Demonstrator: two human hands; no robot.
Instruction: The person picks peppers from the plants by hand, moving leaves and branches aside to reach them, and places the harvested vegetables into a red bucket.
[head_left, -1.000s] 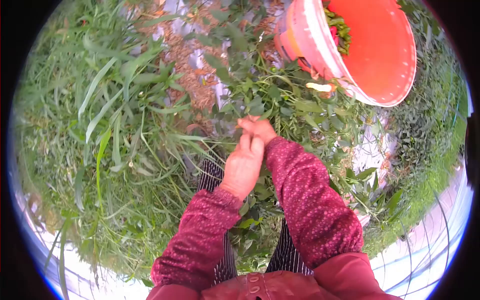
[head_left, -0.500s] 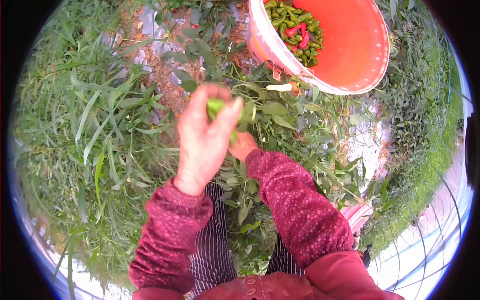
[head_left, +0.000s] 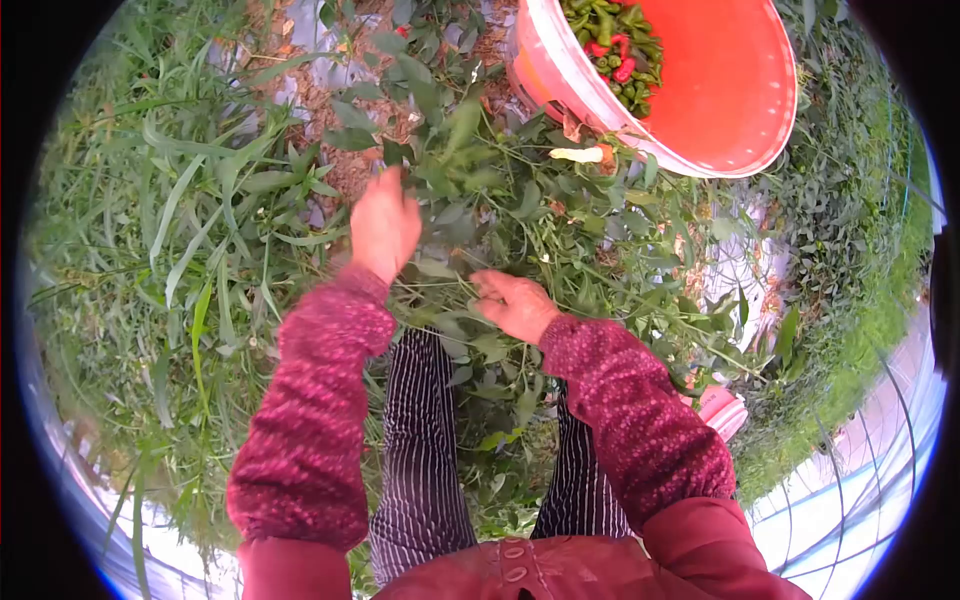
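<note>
My left hand (head_left: 385,225) is raised above the leaves at centre left, fingers stretched forward and thumb apart, with nothing visible in it. Just beyond it, to the right, is a blurred light-green shape (head_left: 462,140); I cannot make out whether it is peppers in the air or leaves. My right hand (head_left: 515,303) is low among the pepper plants (head_left: 530,190), its fingers curled around a thin green stem. At the upper right leans a bucket (head_left: 715,90) with a red inside, holding many green peppers (head_left: 635,45) and a few red peppers (head_left: 625,70).
Long grass and weeds (head_left: 180,220) grow thickly on the left. A pale, withered pepper (head_left: 580,155) hangs near the bucket's rim. Silvery ground sheet (head_left: 745,270) shows at the right. A pink-and-white container (head_left: 722,412) stands beside my right sleeve. My striped trouser legs (head_left: 420,430) are below.
The green peppers that were in my left hand are gone from it, and its fingers have opened. My right hand has moved right and down. The bucket sits slightly higher and farther right in view.
</note>
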